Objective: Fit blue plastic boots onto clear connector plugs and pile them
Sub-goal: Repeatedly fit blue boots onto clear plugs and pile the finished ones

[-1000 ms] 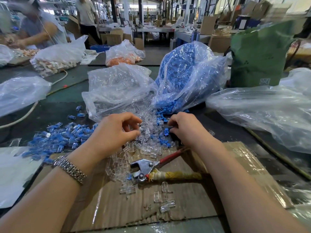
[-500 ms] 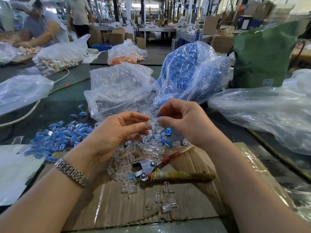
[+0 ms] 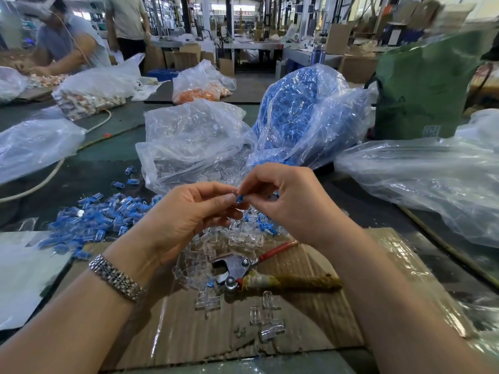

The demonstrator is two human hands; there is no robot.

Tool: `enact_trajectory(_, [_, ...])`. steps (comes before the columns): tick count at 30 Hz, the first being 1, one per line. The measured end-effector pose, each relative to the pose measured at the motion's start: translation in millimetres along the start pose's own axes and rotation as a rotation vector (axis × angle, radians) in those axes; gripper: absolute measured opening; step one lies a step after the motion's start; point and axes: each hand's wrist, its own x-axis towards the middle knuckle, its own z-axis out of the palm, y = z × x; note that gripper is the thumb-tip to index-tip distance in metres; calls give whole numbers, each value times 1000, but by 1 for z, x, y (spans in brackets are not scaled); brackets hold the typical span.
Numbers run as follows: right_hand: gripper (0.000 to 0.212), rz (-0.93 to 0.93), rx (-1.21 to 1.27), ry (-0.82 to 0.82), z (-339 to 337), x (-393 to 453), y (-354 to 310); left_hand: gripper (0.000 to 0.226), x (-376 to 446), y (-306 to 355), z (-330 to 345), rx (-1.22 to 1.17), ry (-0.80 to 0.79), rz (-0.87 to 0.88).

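My left hand [image 3: 186, 211] and my right hand [image 3: 286, 201] meet fingertip to fingertip above the table. Between them a small blue boot [image 3: 239, 198] is pinched by my right fingers, while my left fingertips pinch a clear plug that is mostly hidden. Loose clear plugs [image 3: 237, 238] with a few blue boots lie under my hands. A pile of fitted blue-and-clear pieces [image 3: 97, 222] spreads at the left. Behind stand a bag of clear plugs [image 3: 189, 139] and a bag of blue boots [image 3: 299, 109].
Red-handled pliers [image 3: 259, 271] lie on the cardboard sheet [image 3: 297, 327] near me, beside a few stray clear plugs [image 3: 270, 319]. Big clear plastic bags [image 3: 432, 179] crowd the right and left. A green sack [image 3: 426, 87] stands back right. Other people work at the far left.
Both hands rose off the loose parts and came together. My right hand picked up a blue boot and my left a clear plug; their fingertips now touch.
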Motion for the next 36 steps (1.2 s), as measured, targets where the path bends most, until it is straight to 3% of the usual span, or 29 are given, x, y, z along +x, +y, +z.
enact_trajectory(5, [11, 3, -14, -15, -1, 0, -3, 26, -1, -1, -2, 33, 1, 20])
enact_trajectory(8, [18, 96, -34, -67, -9, -1, -5, 26, 0, -1, -2, 22, 6, 22])
enact_trajectory(10, [33, 202, -102, -270, -24, -4, -4, 26, 0, -1, -2, 8, 29, 18])
enact_trajectory(13, [51, 289, -270, -747, -33, -12, -9, 25, 1, -2, -2, -35, 52, 16])
enact_trajectory(15, [60, 277, -371, -843, -25, -14, -14, 24, 1, -2, -3, -72, 56, 18])
enact_trajectory(18, [67, 264, -394, -851, -16, -14, -18, 21, 1, -1, -4, -120, 73, 18])
enact_trajectory(23, [58, 244, -435, -850, -13, -15, -18, 21, 1, 0, -8, -181, 99, 10])
enact_trajectory(28, [33, 200, -469, -764, -9, -16, -20, 20, 1, 1, -9, -200, 115, 24])
enact_trajectory(36, [17, 390, 23, -428, -22, -7, -6, 20, 0, 6, -7, -229, 173, 112])
